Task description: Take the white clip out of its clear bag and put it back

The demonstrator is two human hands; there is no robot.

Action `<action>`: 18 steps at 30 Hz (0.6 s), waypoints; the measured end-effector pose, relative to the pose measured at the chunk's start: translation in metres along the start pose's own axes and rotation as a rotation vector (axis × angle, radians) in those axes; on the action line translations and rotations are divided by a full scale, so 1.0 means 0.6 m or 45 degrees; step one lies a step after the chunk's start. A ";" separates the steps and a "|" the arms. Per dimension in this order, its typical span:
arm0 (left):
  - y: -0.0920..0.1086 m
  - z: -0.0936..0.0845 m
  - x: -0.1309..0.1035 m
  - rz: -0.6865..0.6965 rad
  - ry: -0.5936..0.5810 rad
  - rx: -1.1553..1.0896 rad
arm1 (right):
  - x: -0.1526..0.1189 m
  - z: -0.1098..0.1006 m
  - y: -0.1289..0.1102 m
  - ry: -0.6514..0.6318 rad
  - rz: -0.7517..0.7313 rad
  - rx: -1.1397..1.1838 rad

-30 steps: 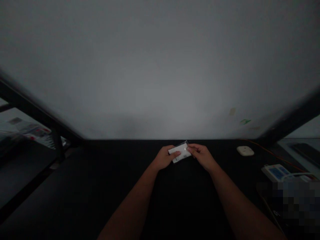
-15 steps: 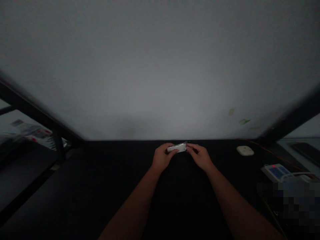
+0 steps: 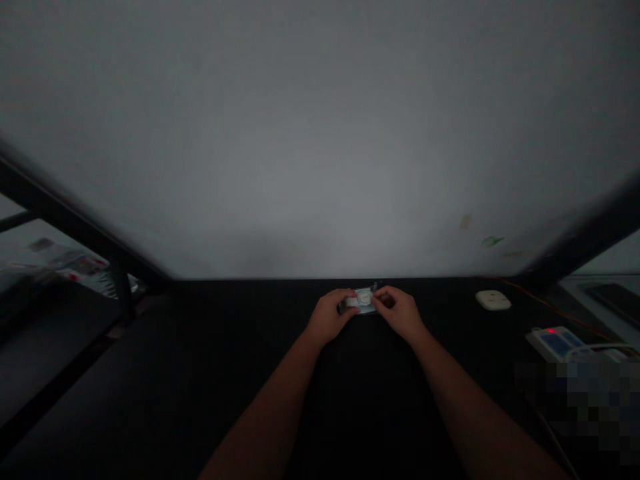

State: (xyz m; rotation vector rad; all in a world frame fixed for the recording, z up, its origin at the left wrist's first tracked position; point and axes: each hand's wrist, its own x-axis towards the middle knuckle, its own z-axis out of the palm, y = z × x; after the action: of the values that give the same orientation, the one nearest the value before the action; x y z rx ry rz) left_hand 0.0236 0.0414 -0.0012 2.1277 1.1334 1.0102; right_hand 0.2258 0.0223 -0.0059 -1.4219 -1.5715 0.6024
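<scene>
A small white packet (image 3: 363, 298) with shiny clear plastic around it is between my hands, low over the far part of the black table (image 3: 240, 360). A pale rounded shape shows in its middle, too small and dim to name. My left hand (image 3: 327, 317) grips the packet's left end, thumb in front and fingers behind. At the right end, my right hand (image 3: 399, 311) pinches the plastic edge between thumb and fingertips. Part of the packet is covered by my fingers.
A white rounded plug-like block (image 3: 493, 300) sits to the right. Nearer, a power strip (image 3: 555, 343) with a red light has a white cable (image 3: 595, 347). An orange cord (image 3: 550, 309) runs along the right. A pale wall (image 3: 320, 167) rises behind; dark frame bars (image 3: 85, 223) flank it.
The packet has turned so that its broad face and the rounded shape in it now show. My left fingers have shifted on it, and my right hand pinches closer to its middle.
</scene>
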 end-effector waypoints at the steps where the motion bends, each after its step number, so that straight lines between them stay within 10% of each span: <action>1: 0.000 0.000 0.000 -0.001 0.004 -0.013 | 0.000 0.000 0.000 0.004 0.000 -0.019; 18: -0.005 -0.004 -0.001 -0.044 0.257 0.123 | 0.007 -0.001 0.017 0.262 0.093 0.143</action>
State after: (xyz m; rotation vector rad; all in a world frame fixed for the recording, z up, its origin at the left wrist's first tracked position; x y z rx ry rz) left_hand 0.0201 0.0428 -0.0024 2.1088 1.3352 1.1977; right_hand 0.2320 0.0284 -0.0129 -1.4140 -1.3097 0.5599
